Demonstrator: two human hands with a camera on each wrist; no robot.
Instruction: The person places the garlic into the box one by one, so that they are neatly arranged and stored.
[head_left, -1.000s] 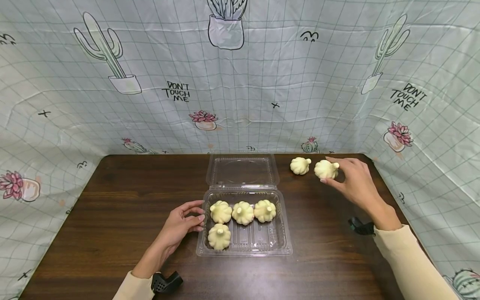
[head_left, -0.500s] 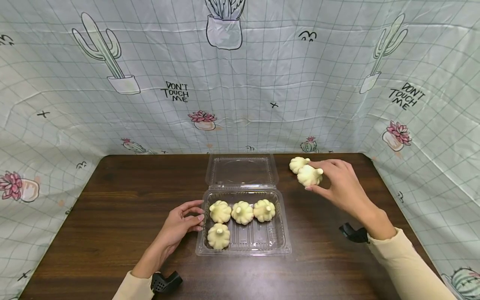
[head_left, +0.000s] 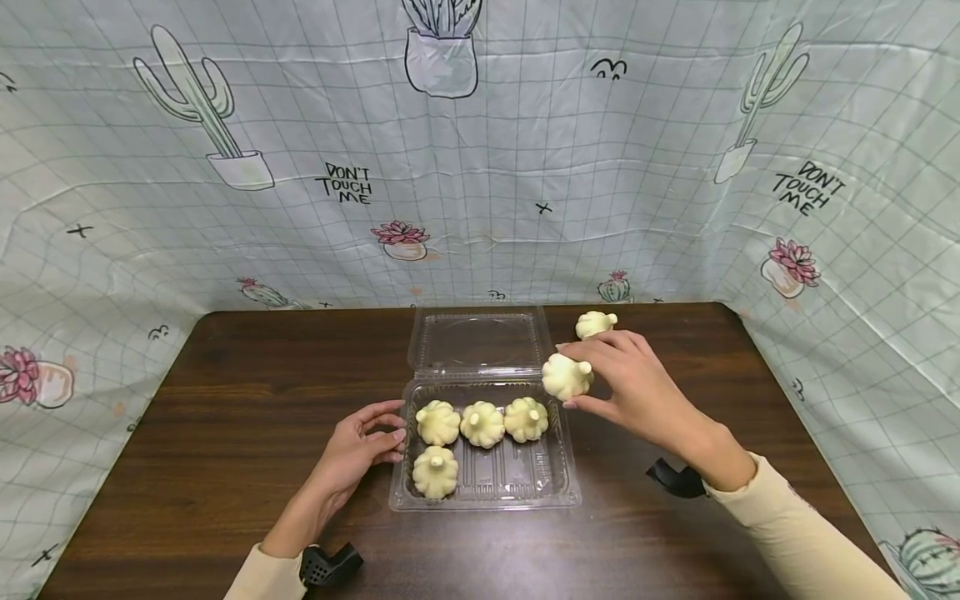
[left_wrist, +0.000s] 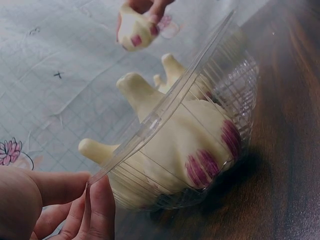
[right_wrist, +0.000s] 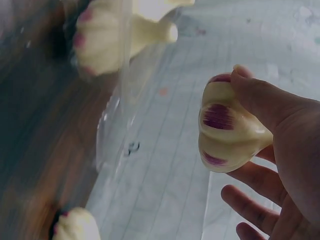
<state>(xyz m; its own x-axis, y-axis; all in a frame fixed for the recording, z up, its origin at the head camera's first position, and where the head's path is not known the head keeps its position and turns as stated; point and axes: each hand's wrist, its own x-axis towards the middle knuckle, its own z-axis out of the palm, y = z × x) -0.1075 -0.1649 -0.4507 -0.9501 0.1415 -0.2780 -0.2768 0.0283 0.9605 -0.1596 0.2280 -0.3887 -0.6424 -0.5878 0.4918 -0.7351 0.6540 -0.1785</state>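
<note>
My right hand [head_left: 637, 387] holds a cream garlic bulb [head_left: 565, 377] between thumb and fingers, above the back right corner of a clear plastic clamshell box [head_left: 517, 500]. Purple patches show on the bulb's underside in the right wrist view. At the box's left rim, my left hand [head_left: 358, 446] pinches the edge between thumb and fingers, as the left wrist view [left_wrist: 90, 182] shows. Inside the box, three garlic bulbs [head_left: 482, 425] form a back row, and one more bulb [head_left: 435, 472] lies at front left.
The box's lid [head_left: 480, 342] lies folded back behind it. Another garlic bulb [head_left: 595, 323] sits on the dark wooden table [head_left: 285, 383] at the back right, partly behind my right hand. A patterned cloth [head_left: 480, 192] hangs around the table's back and sides.
The right hand has carried its garlic bulb leftward and nearer, from the table's back right to the box's back right corner. The left hand has stayed at the box rim.
</note>
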